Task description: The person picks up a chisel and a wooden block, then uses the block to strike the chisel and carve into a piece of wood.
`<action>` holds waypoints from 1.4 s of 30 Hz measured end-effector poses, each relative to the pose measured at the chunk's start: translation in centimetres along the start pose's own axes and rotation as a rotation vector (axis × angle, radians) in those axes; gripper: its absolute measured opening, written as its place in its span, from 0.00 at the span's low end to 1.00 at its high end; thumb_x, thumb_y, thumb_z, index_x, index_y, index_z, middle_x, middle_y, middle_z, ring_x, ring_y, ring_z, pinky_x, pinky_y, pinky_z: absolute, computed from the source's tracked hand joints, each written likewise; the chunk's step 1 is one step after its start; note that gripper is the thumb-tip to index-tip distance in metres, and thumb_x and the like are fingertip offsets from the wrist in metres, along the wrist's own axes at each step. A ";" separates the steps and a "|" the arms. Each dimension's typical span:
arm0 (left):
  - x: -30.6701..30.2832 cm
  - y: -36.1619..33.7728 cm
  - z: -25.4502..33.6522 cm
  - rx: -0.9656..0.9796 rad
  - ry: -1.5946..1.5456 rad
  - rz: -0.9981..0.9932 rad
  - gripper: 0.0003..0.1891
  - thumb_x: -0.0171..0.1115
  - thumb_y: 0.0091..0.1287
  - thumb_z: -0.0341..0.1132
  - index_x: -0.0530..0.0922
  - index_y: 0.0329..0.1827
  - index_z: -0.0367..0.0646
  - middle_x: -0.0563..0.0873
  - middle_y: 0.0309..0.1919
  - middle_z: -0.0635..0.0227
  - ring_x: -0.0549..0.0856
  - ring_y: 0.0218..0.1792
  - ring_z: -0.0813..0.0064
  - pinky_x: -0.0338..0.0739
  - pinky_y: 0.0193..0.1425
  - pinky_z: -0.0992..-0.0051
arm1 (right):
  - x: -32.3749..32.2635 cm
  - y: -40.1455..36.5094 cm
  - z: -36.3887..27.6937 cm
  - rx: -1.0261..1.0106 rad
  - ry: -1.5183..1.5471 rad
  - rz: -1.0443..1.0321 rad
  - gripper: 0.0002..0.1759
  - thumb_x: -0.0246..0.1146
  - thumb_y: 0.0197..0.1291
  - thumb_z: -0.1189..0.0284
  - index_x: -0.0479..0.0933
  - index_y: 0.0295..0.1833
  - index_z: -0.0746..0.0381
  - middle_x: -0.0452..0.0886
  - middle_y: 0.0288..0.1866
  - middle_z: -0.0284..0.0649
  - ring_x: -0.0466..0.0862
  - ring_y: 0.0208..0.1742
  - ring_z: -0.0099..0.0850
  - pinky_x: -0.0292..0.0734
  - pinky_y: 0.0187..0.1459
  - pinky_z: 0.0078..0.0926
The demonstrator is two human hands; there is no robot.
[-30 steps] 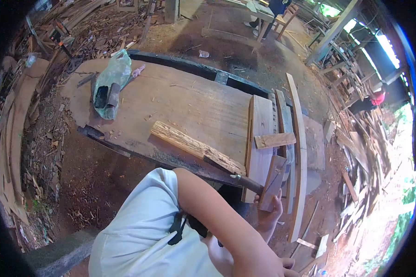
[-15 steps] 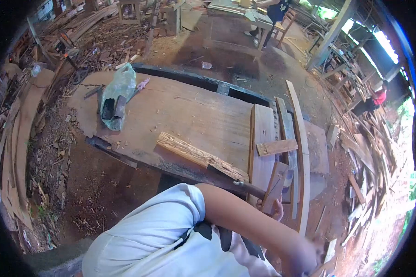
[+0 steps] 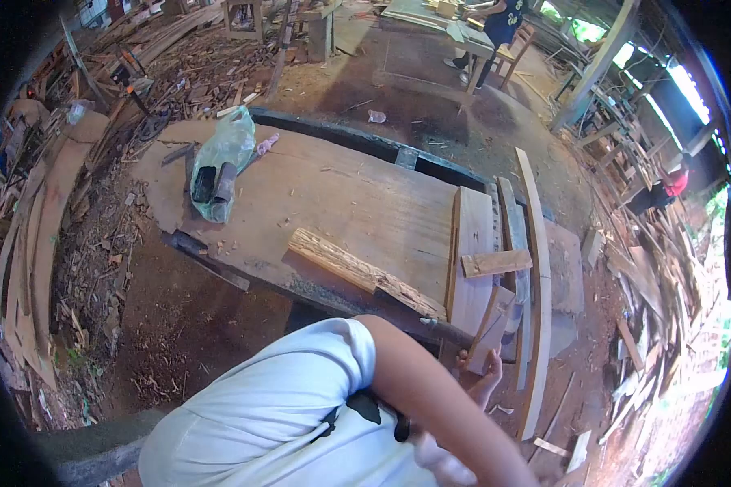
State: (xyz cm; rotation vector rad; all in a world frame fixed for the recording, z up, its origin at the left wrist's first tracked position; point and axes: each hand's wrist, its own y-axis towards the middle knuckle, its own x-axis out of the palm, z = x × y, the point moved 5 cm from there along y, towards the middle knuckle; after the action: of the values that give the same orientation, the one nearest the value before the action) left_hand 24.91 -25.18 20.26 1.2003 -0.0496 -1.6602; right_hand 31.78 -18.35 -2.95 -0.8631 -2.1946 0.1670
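Observation:
My right hand [image 3: 483, 373] is closed around a short wooden board [image 3: 492, 329], fingertips on one side and thumb on the other. The board is tilted up beside the bench's right end. My left arm [image 3: 439, 398], in a white short sleeve, crosses in front and runs out at the bottom edge; its hand is out of sight. Close to the held board, a small wooden block [image 3: 497, 263] lies across a wide plank [image 3: 473, 231] and a narrow strip [image 3: 513, 243]. A rough-barked wood piece [image 3: 365, 272] rests along the bench's near edge.
On the bench top [image 3: 341, 195] lies a clear plastic bag [image 3: 227, 138] with dark cylindrical things. A long batten [image 3: 536, 276] extends past the bench's right side. Scrap wood [image 3: 633, 284] is piled at right and left. A person [image 3: 503, 24] stands at a far table.
The view has shifted slightly, so the bench appears a little lower and further right. My left forearm has moved down and its hand has left the frame. My right hand keeps hold of the board.

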 end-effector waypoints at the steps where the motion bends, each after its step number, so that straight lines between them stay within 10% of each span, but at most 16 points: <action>1: 0.8 0.2 0.1 0.023 0.019 0.009 0.14 0.58 0.67 0.43 0.85 0.43 0.43 0.85 0.39 0.54 0.84 0.46 0.55 0.73 0.50 0.51 | 0.3 0.0 -0.1 -0.009 0.008 -0.005 0.27 0.58 0.62 0.62 0.62 0.66 0.53 0.74 0.46 0.43 0.80 0.33 0.42 0.79 0.32 0.36; 7: -4.7 -1.2 1.3 -0.002 0.072 0.175 0.11 0.59 0.66 0.39 0.84 0.41 0.44 0.85 0.33 0.56 0.85 0.39 0.56 0.78 0.41 0.60 | -1.9 0.2 0.7 0.053 0.049 0.043 0.28 0.58 0.61 0.62 0.62 0.66 0.52 0.74 0.46 0.43 0.80 0.34 0.44 0.78 0.32 0.37; 14: -4.4 -2.4 6.2 0.381 -0.922 -0.076 0.16 0.57 0.71 0.39 0.81 0.55 0.39 0.83 0.50 0.46 0.82 0.54 0.56 0.74 0.58 0.59 | -1.0 0.6 0.1 0.005 -0.006 0.087 0.29 0.58 0.61 0.61 0.62 0.67 0.51 0.75 0.45 0.44 0.80 0.33 0.44 0.78 0.30 0.36; 16: -3.3 -3.2 3.1 0.137 -0.256 -0.204 0.24 0.59 0.70 0.48 0.77 0.65 0.48 0.80 0.60 0.47 0.79 0.61 0.64 0.70 0.67 0.60 | -1.8 1.0 0.4 0.044 0.036 0.069 0.32 0.58 0.61 0.60 0.60 0.70 0.49 0.75 0.45 0.45 0.81 0.33 0.44 0.79 0.31 0.39; 18: -1.9 -5.7 -3.1 -0.256 0.073 -0.320 0.17 0.63 0.58 0.41 0.86 0.45 0.42 0.80 0.54 0.49 0.75 0.63 0.50 0.56 0.60 0.25 | -0.9 0.7 -0.5 0.048 -0.011 -0.047 0.33 0.58 0.61 0.60 0.59 0.72 0.50 0.76 0.47 0.45 0.82 0.36 0.45 0.80 0.34 0.41; 19: -2.3 -7.9 -5.0 -0.634 0.338 -0.180 0.17 0.63 0.61 0.43 0.86 0.46 0.39 0.80 0.54 0.49 0.75 0.61 0.53 0.61 0.59 0.32 | 0.2 0.7 -0.8 0.050 -0.062 -0.173 0.35 0.57 0.61 0.60 0.58 0.74 0.50 0.77 0.49 0.46 0.82 0.39 0.45 0.81 0.38 0.43; 25: -1.6 -16.9 -12.5 -0.857 0.443 0.219 0.40 0.72 0.53 0.57 0.72 0.63 0.39 0.74 0.59 0.53 0.73 0.62 0.55 0.60 0.70 0.49 | 0.2 0.9 -0.4 -0.095 0.055 0.215 0.36 0.57 0.62 0.59 0.58 0.75 0.53 0.77 0.53 0.46 0.83 0.46 0.45 0.81 0.46 0.45; 28: -1.9 -19.8 -14.5 -0.821 0.407 0.328 0.50 0.76 0.46 0.59 0.64 0.67 0.36 0.72 0.60 0.53 0.73 0.62 0.55 0.66 0.67 0.59 | -0.9 0.4 -0.5 -0.032 -0.090 0.091 0.32 0.56 0.62 0.56 0.66 0.69 0.59 0.78 0.57 0.46 0.82 0.49 0.41 0.80 0.45 0.39; 42: -0.4 -25.1 -18.7 -0.970 0.282 0.182 0.22 0.66 0.57 0.60 0.81 0.37 0.51 0.85 0.29 0.63 0.87 0.35 0.57 0.80 0.36 0.58 | 0.7 -2.0 -1.5 -0.036 -0.097 -0.038 0.33 0.56 0.62 0.57 0.63 0.71 0.56 0.76 0.61 0.48 0.85 0.46 0.47 0.83 0.48 0.50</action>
State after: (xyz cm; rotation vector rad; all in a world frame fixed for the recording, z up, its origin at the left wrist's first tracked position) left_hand 20.72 -4.19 -2.50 0.6271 0.7211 -1.0937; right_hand 31.48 -19.67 -0.73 -0.8487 -2.3089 0.1549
